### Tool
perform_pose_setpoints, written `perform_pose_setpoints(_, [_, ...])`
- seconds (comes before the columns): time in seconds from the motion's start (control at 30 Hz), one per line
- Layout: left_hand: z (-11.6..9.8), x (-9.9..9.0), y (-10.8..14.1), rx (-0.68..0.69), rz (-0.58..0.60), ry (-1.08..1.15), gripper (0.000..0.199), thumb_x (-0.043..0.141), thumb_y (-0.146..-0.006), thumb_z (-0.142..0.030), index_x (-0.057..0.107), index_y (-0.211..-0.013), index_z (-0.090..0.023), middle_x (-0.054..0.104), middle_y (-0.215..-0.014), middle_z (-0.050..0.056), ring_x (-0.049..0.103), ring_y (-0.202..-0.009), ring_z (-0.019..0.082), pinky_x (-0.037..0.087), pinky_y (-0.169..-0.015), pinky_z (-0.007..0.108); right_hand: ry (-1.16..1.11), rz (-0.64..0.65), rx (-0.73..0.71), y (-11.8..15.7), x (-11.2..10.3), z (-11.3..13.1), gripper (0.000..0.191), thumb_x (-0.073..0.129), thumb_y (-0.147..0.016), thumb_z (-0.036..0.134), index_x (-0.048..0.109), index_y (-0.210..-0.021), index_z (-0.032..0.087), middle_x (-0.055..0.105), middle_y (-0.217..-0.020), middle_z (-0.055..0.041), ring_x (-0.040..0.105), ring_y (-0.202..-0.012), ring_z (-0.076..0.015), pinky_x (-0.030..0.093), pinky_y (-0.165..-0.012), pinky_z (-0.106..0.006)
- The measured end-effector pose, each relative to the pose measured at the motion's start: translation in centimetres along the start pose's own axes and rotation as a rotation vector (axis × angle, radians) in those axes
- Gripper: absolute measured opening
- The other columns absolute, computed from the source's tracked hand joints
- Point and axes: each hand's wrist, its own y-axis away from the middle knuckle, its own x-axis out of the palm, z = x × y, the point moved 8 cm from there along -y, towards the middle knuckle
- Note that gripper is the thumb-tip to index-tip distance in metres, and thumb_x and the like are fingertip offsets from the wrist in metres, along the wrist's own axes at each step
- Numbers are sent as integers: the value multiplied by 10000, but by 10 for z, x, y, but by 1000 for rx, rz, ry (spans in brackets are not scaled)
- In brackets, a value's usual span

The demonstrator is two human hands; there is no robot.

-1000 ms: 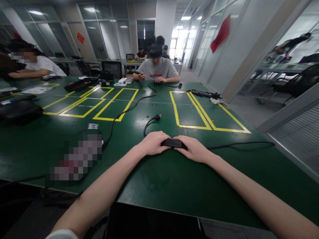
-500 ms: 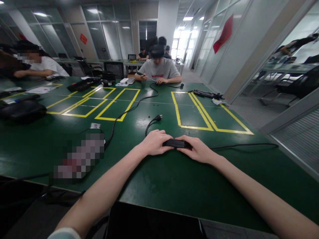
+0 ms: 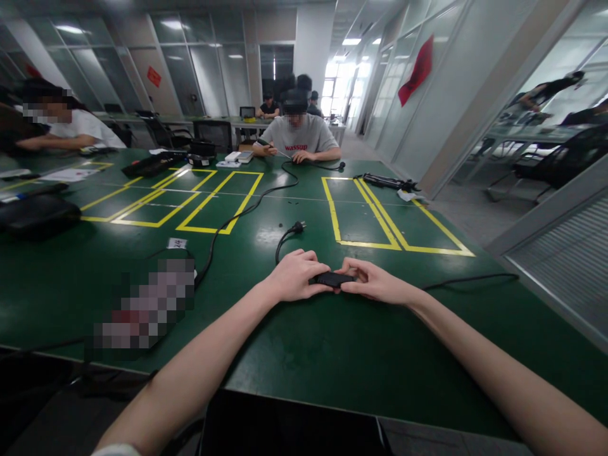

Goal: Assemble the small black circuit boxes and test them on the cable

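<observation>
Head view.

Left hand: curling, fingers and thumb gripping one end of a small black block.
Right hand: partly curled, thumb and fingers pinching the other end.
Black block: sitting between both hands; whether it is touching the green table cannot be told.
Plug: lying just beyond the left hand, joining nothing.
Cord: trailing rightward beyond the right hand.
Progress: handling is apparently continuing, the block not yet released; finished and remaining work are not showing.
Writing: white tag, left of the left hand, seemingly reading "24"; grey shirt, beyond both hands, reading "wassup". Block: showing no legible marking.
</observation>
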Motion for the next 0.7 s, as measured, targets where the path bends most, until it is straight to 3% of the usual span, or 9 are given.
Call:
perform_pose_setpoints(0.07, [1, -2, 0, -17, -47, 14, 358, 629, -985, -472, 705, -1198, -193, 734, -1028, 88, 665, -1013, 238, 481, -900, 353, -68, -33, -17, -2, -4, 3, 439, 775, -807, 577, 571, -901, 200, 742, -849, -40, 529, -579, -97, 321, -475, -204])
perform_pose_setpoints(0.17, [3, -13, 1, -41, -187, -4, 499, 635, -980, -424, 576, -1422, -198, 672, -1328, 139, 595, -1250, 283, 452, -1060, 435, -188, -139, 39, -2, -22, -4, 455, 792, -779, 584, 538, -867, 217, 748, -791, -29, 349, -429, -55, 180, -413, -207])
perform_pose_setpoints(0.27, [7, -19, 5, -51, -268, -44, 571, 642, -965, -349, 501, -1500, -206, 502, -1558, 150, 434, -1448, 316, 354, -1186, 516, -329, -363, 38, 4, -63, -14, 501, 827, -720, 580, 476, -819, 237, 761, -784, -33, 225, -365, -29, 117, -392, -206])
perform_pose_setpoints(0.37, [16, -9, 5, -101, -173, 10, 388, 632, -968, -328, 649, -1339, -217, 648, -1409, 110, 570, -1319, 285, 465, -1106, 466, -397, -705, -65, 23, -118, -26, 532, 833, -691, 576, 423, -773, 247, 748, -757, -11, 201, -341, -21, 153, -373, -202])
perform_pose_setpoints(0.47, [19, 6, 4, -128, -30, 77, 223, 636, -966, -307, 746, -1132, -205, 762, -1178, 66, 679, -1115, 243, 549, -980, 388, -324, -1102, -177, 55, -165, -38, 548, 820, -666, 592, 394, -780, 267, 716, -690, 24, 241, -332, -44, 178, -352, -214])
perform_pose_setpoints(0.57, [15, 10, 2, -115, 7, 90, 180, 645, -961, -293, 766, -1052, -196, 769, -1156, 60, 682, -1100, 239, 553, -970, 374, -117, -1394, -211, 84, -189, -45, 518, 745, -713, 641, 390, -820, 279, 726, -738, 0, 355, -376, -81, 253, -370, -236])
perform_pose_setpoints(0.63, [13, 10, 2, -110, 9, 96, 181, 644, -962, -296, 768, -1047, -196, 766, -1160, 62, 679, -1098, 236, 554, -966, 372, 39, -1441, -173, 91, -195, -48, 481, 713, -731, 644, 429, -839, 271, 732, -787, -39, 505, -474, -127, 365, -444, -259])
perform_pose_setpoints(0.7, [12, 9, 2, -110, 9, 105, 184, 638, -965, -299, 770, -1045, -198, 764, -1164, 65, 677, -1098, 232, 556, -966, 374, 154, -1403, -99, 90, -196, -53, 435, 726, -716, 603, 493, -834, 255, 730, -822, -67, 642, -655, -202, 462, -574, -301])
